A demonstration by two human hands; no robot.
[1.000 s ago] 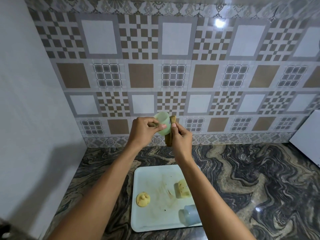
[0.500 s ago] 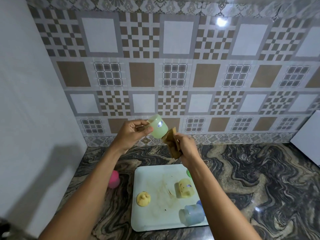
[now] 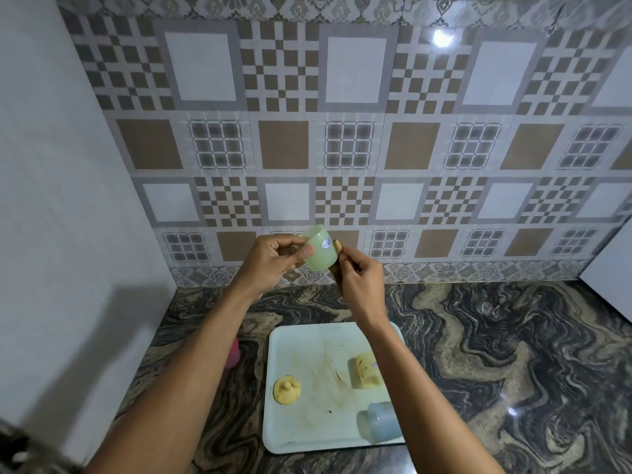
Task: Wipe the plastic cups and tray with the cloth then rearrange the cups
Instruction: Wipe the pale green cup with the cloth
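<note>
**A:** What lies nearest the camera?

**B:** Two bare forearms reach forward over a dark marbled desk [image 3: 513,336]. Below them sits a white tray [image 3: 301,436], smeared with brownish streaks. On it lies a blue cup [image 3: 383,422] on its side at the near right corner, a yellow cup [image 3: 367,369] also tipped over towards the right, and a small round yellow piece [image 3: 287,390] at the left (I cannot tell whether that is a cup or a lid).

**A:** Anything off the tray?

**B:** A pink cup [image 3: 234,352] stands on the desk just left of the tray, mostly hidden behind the left forearm.

**A:** And the hands?

**B:** They are raised well above the tray, in front of the wall. The left hand [image 3: 270,260] has its grip closed on a pale green cup [image 3: 319,249], thumb and fingers pinching its left end; the cup is tilted and bears a small blue sticker. The right hand [image 3: 360,280] has its grip closed round a brown cloth [image 3: 337,256], which presses against the cup's right side; only a sliver of cloth shows.

**A:** Behind them?

**B:** A patterned brown, grey and white tiled wall [image 3: 342,131], with a plain white wall [image 3: 51,200] at the left.
</note>
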